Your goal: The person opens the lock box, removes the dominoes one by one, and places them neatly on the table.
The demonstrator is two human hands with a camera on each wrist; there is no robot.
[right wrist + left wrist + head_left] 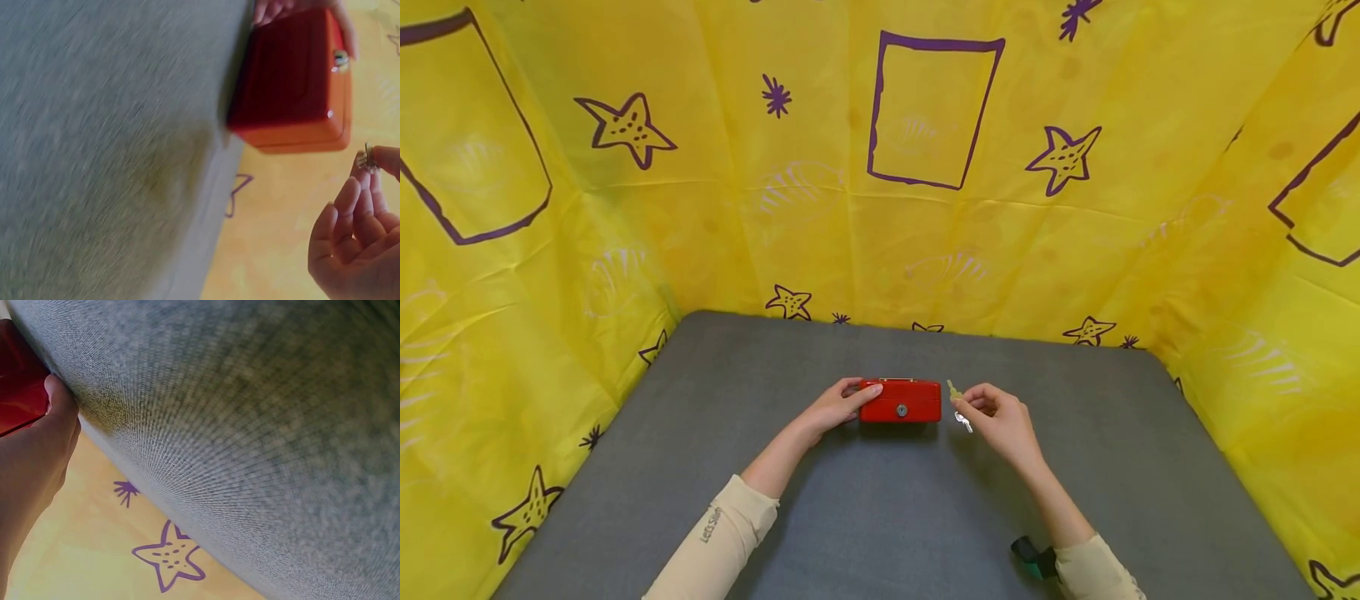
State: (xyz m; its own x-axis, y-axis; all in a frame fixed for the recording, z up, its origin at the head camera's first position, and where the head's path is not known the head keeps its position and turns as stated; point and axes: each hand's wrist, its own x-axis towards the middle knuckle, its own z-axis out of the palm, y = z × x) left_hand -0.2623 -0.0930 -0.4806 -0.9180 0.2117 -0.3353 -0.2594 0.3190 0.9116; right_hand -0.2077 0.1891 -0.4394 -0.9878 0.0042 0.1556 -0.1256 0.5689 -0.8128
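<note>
My left hand [835, 405] grips the left end of a small red box [921, 402], the thumb laid over the front face and the other fingers reaching round the far side. The box is near the middle of the table [850, 517], with its front turned toward me; a round silver lock [902, 410] is set in that face, and a thin metal handle [897, 380] runs along the top. Dark shadow lies below the box, and I cannot tell whether its base rests flat. My right hand [1003, 421] is just beside the box's right end, apart from it, pinching a yellowish key [955, 390] between thumb and forefinger, its narrow end pointing up and a little to the left. A silver key [963, 422] hangs below my fingertips, beside the pinched one. From the right wrist the keys look like a small, blurred metal cluster, the remaining fingers loosely bent beneath. A dark strap-like thing [1030, 554] shows next to my pale right sleeve [1093, 567]. Around the grey table hangs a yellow cloth [820, 225] printed with purple starfish and outlines.
</note>
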